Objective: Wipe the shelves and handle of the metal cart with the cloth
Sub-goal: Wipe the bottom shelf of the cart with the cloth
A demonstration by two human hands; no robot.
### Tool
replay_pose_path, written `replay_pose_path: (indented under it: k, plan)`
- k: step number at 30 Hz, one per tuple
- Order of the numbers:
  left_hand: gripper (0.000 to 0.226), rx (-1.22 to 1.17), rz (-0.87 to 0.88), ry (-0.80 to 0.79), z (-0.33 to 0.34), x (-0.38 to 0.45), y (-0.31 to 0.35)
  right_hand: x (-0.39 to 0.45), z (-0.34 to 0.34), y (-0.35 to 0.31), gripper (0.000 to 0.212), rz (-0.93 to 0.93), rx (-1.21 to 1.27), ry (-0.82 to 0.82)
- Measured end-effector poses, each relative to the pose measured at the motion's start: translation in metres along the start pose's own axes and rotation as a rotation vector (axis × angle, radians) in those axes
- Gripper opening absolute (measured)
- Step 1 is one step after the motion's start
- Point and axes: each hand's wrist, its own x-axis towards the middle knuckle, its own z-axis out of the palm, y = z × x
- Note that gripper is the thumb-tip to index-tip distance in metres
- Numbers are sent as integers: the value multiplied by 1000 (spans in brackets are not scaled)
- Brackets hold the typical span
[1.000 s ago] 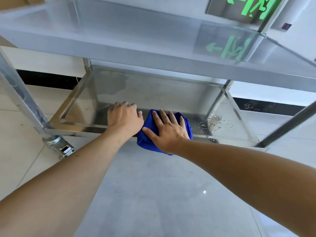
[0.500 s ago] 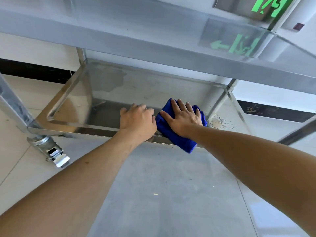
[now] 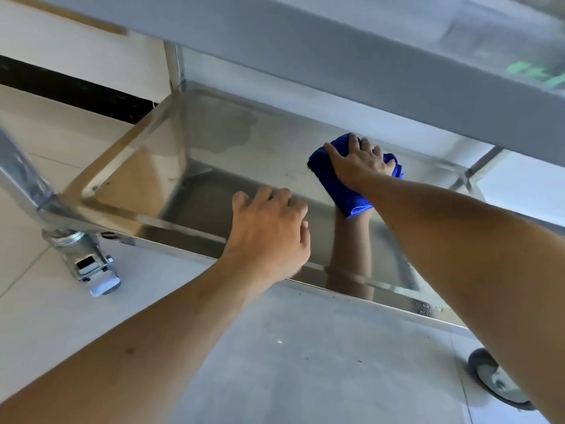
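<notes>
The metal cart's bottom shelf [image 3: 275, 154] is a shiny steel tray low over the floor. On it lies a blue cloth [image 3: 324, 169], bunched under my right hand [image 3: 357, 166], which presses it flat-palmed far into the shelf with fingers spread over it. My left hand [image 3: 269, 231] rests on the shelf's near rim, fingers loosely bent over the edge and holding nothing. A wet patch [image 3: 226, 130] shows at the shelf's back left. The upper shelf [image 3: 367, 62] hangs over both hands and hides the back of the lower one.
A locking caster [image 3: 88, 261] sits under the cart's near left corner and a grey wheel [image 3: 495, 381] at the lower right. The left upright post [image 3: 21, 172] slants up from that corner. Light floor tiles lie below; a wall with a black baseboard stands behind.
My right hand has pushed the cloth away from the near rim, deeper into the shelf. The left hand stays on the rim. The view has shifted right and lower.
</notes>
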Motion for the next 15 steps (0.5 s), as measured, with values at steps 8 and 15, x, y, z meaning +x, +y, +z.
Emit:
replay_pose_path:
  k: [8,15]
  plan:
    - [28,8,-16,7,4,2,4,9,0,0,93,-11,15,-1]
    - [36,26,-23,-32,2,0,0,-34,1,9,90,-59,5,-2]
